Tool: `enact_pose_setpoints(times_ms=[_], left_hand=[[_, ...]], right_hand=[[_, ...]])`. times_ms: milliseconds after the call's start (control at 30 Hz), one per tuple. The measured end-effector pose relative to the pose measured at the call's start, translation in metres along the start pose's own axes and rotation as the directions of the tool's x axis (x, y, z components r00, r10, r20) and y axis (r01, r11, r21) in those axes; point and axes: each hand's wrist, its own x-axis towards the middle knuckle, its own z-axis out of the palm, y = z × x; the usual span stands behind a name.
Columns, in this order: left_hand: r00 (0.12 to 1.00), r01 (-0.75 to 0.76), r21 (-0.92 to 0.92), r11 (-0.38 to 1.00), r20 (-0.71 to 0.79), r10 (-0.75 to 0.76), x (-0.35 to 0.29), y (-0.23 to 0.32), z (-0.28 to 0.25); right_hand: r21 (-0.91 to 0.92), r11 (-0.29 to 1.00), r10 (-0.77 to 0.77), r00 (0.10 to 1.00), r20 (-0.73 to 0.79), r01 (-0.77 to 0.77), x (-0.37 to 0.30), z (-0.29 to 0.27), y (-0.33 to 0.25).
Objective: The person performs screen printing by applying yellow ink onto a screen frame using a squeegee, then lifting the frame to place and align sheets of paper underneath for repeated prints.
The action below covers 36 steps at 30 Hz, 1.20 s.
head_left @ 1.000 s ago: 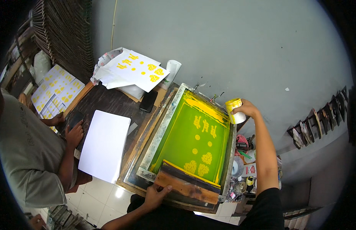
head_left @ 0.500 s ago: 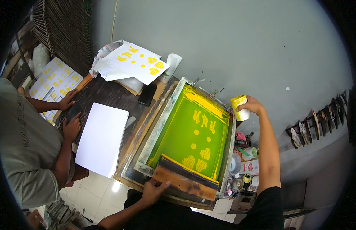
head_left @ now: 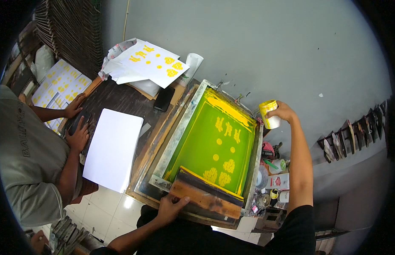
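Note:
A green silk-screen [head_left: 189, 144] in a pale, stained frame lies tilted before me. Yellow figures show in its mesh, and thick yellow ink [head_left: 227, 109] is spread along its far edge. At the near end rests a wooden squeegee [head_left: 208, 197] with yellow along its blade. My left hand [head_left: 172, 208] is closed on the squeegee's left end, thumb on top. Beyond the frame's right side, my right hand [head_left: 285, 112] holds up a white ink pot [head_left: 271, 122], its rim smeared yellow. The pot leans a little, and its contents cannot be made out.
Left of the screen are a stack of white paper [head_left: 112, 151] and a black phone [head_left: 164, 99]. Yellow-printed sheets [head_left: 157, 63] lie behind. A co-worker [head_left: 31, 157] stands at the left, hands by the table. Jars and tubs [head_left: 271, 182] crowd the right; squeegees [head_left: 354, 131] hang along the wall.
My right hand has shifted slightly right with the ink pot, away from the screen. The squeegee stays in my left hand. The co-worker's nearer hand has spread its fingers.

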Motion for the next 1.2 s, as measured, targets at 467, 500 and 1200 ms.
enact_pose_setpoints(times_ms=[467,500,1200], left_hand=[[0.998,-0.057,-0.019,0.998,0.009,0.057,-0.001,0.003,0.0],[1.0,-0.023,0.008,1.0,0.007,0.023,0.0,0.003,0.0],[0.993,-0.118,-0.065,0.991,-0.021,0.117,0.0,0.002,0.002]], right_hand=[[-0.045,0.999,0.004,1.0,-0.028,-0.005,-0.002,0.002,-0.005],[-0.055,0.998,0.004,0.999,-0.045,-0.006,-0.001,0.002,-0.003],[-0.082,0.997,0.003,0.998,-0.058,-0.007,0.003,0.0,0.008]])
